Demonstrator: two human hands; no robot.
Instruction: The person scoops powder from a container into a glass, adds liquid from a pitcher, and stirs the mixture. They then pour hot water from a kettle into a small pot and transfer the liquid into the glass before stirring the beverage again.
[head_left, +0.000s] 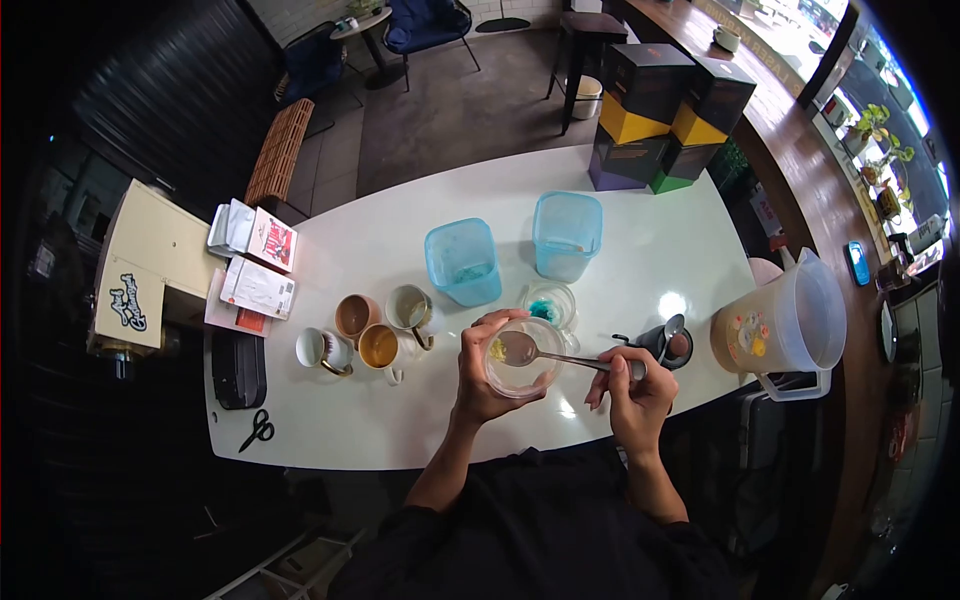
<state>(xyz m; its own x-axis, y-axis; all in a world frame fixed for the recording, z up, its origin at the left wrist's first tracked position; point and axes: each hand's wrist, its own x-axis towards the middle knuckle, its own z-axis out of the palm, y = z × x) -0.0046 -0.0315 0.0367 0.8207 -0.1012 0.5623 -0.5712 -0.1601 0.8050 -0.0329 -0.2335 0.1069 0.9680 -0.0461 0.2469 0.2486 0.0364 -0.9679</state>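
My left hand (480, 375) is wrapped round a clear plastic cup (521, 381), held tilted above the white table. Some pale yellow bits lie inside it. In my right hand (638, 391) is the handle of a metal spoon (575, 358), whose bowl is in the cup near those bits. Just beyond the cup sits a small clear container (550, 304) with something blue-green in it. A dark cup (666, 343) with another spoon stands beyond my right hand. Two light-blue translucent tubs (463, 262) stand farther back.
Several mugs (380, 346) cluster on the left, near black scissors (257, 430) and a black case (239, 369). A large clear pitcher (775, 325) stands at the right edge. Stacked dark boxes (640, 105) occupy the far right corner. Packets (258, 285) lie beside a cream machine (150, 275).
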